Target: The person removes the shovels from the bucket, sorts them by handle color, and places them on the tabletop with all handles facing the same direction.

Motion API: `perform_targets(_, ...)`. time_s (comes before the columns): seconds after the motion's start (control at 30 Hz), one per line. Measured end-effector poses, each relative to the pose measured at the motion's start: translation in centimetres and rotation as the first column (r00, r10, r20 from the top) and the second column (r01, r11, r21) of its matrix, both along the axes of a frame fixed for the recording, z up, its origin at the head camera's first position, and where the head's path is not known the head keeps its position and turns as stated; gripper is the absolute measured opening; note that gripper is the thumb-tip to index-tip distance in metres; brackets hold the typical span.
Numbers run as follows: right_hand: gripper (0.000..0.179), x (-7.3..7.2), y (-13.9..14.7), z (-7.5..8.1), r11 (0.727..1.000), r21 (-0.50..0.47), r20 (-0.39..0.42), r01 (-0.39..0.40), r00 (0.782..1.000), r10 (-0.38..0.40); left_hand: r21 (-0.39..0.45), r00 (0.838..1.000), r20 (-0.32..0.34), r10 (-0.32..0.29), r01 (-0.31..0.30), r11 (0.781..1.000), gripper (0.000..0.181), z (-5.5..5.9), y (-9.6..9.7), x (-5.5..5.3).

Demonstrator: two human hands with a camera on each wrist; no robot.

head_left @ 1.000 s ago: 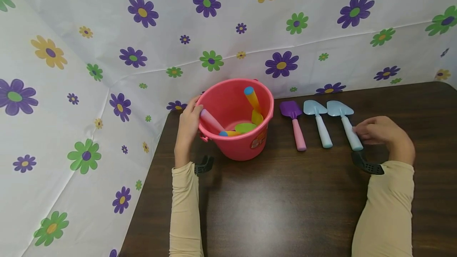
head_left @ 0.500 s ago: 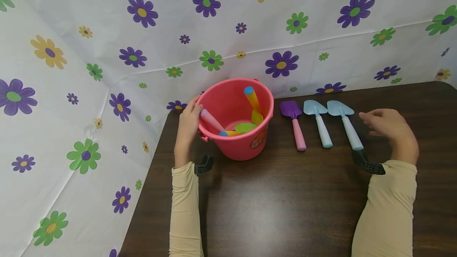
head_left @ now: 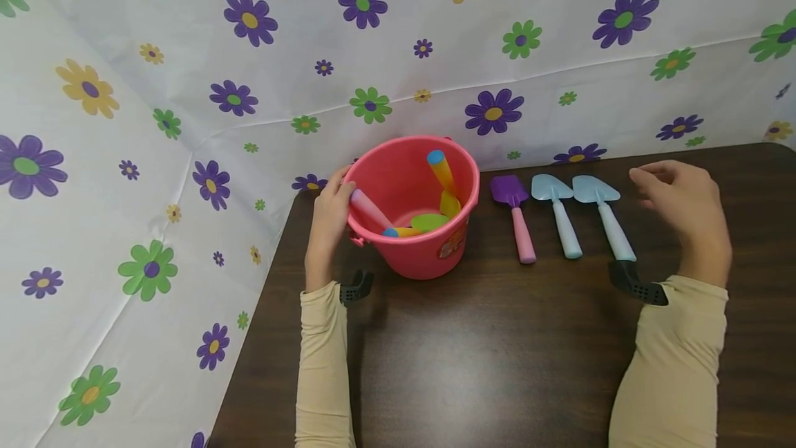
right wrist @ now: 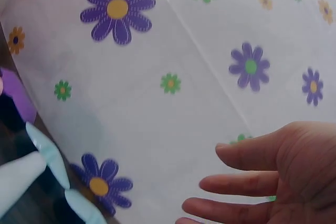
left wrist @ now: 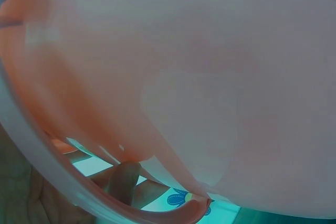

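My left hand (head_left: 329, 216) holds the left rim of a red-pink bucket (head_left: 417, 258), its thumb near the end of a pink handle (head_left: 371, 210) inside. In the left wrist view, the bucket wall (left wrist: 184, 77) fills most of the picture, and fingers (left wrist: 125, 182) show past a curved rim or handle. My right hand (head_left: 690, 209) hovers with loose fingers and nothing in them, just right of a light-blue trowel (head_left: 595, 189). Left of that trowel lie another light-blue trowel (head_left: 564, 230) and a purple shovel (head_left: 510, 190) with a pink handle.
Inside the bucket are a yellow tool (head_left: 443, 175) with a blue tip, a green piece (head_left: 429, 222) and another blue-tipped handle (head_left: 407, 232). A dark wooden table (head_left: 472, 358) meets a flowered white sheet (head_left: 398, 68) at its back and left.
My right hand has let go of the rightmost trowel's handle, then drawn right and risen farther back. My left hand and the bucket stay as they were.
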State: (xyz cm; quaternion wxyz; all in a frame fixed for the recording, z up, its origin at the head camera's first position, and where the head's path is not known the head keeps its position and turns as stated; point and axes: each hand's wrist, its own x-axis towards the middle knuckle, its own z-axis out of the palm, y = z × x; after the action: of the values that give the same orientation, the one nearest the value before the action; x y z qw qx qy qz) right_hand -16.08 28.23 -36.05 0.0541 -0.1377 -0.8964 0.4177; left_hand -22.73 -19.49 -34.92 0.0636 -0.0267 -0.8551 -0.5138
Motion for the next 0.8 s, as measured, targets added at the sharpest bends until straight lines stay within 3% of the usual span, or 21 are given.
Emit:
perform_targets(0.17, 0.065, -0.1, -1.7, 1.2, 0.993, -0.112, -0.106, 0.039, 0.993, -0.051, 0.011, 1.000, -0.004, 0.007, -0.006, 1.000, 0.051, 0.0, 0.0, 0.0)
perform_targets(0.33, 0.045, -0.1, -3.0, 2.2, 0.956, -0.289, -0.208, 0.049, 0.972, -0.113, 0.012, 1.000, 0.006, 0.006, -0.006, 1.000, 0.050, -0.1, 0.0, 0.0)
perform_targets(0.5, 0.021, 0.3, -3.9, 3.2, 0.926, -0.373, -0.277, 0.054, 0.946, -0.167, 0.012, 1.000, 0.006, 0.013, -0.013, 1.000, 0.050, 0.0, 0.1, 0.1)
perform_targets(0.67, 0.023, 0.6, -5.0, 4.0, 0.901, -0.430, -0.304, 0.056, 0.931, -0.202, 0.016, 1.000, 0.011, 0.015, -0.016, 1.000, 0.050, 0.1, 0.1, 0.1)
perform_targets(0.8, 0.024, 0.4, -5.9, 4.1, 0.862, -0.507, -0.346, 0.004, 0.915, -0.207, 0.013, 1.000, 0.019, 0.019, -0.019, 1.000, 0.050, 0.1, 0.2, 0.1)
